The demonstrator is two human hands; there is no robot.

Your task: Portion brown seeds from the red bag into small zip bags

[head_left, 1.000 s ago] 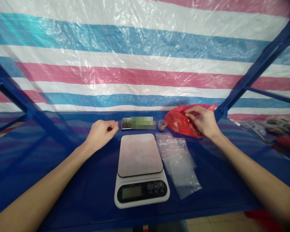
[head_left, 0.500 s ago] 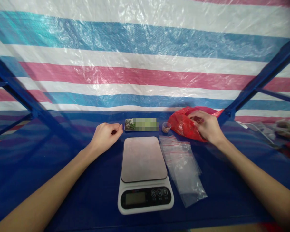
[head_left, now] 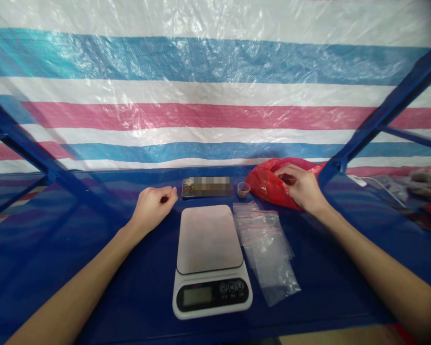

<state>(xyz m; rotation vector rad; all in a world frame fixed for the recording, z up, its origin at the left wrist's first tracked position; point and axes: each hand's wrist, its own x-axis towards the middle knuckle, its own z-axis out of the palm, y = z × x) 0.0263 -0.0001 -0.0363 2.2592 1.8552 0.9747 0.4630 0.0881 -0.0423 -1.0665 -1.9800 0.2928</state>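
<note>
My left hand [head_left: 155,207] rests on the blue tabletop left of the kitchen scale [head_left: 210,239], its fingers curled and the thumb against the forefinger. What lies inside that curl, if anything, is hidden. My right hand [head_left: 303,187] is closed at the mouth of a crumpled red plastic bag [head_left: 267,184]; its fingertips are partly hidden by the folds. Beside the bag stands a small clear cup [head_left: 243,190] with a little brownish material in it. The scale has a bare pale platform, and its display shows no readable figures.
Clear zip bags [head_left: 267,251] lie overlapped right of the scale. Behind the scale is a flat phone-like screen [head_left: 188,188], partly pixelated. Blue metal struts [head_left: 366,122] rise at both sides before a striped tarp [head_left: 208,115]. Blurred bagged items [head_left: 425,184] lie far right.
The whole view has shifted slightly, with table things a little further left. The screen's picture has turned from greenish to brownish. Both hands keep nearly the same pose.
</note>
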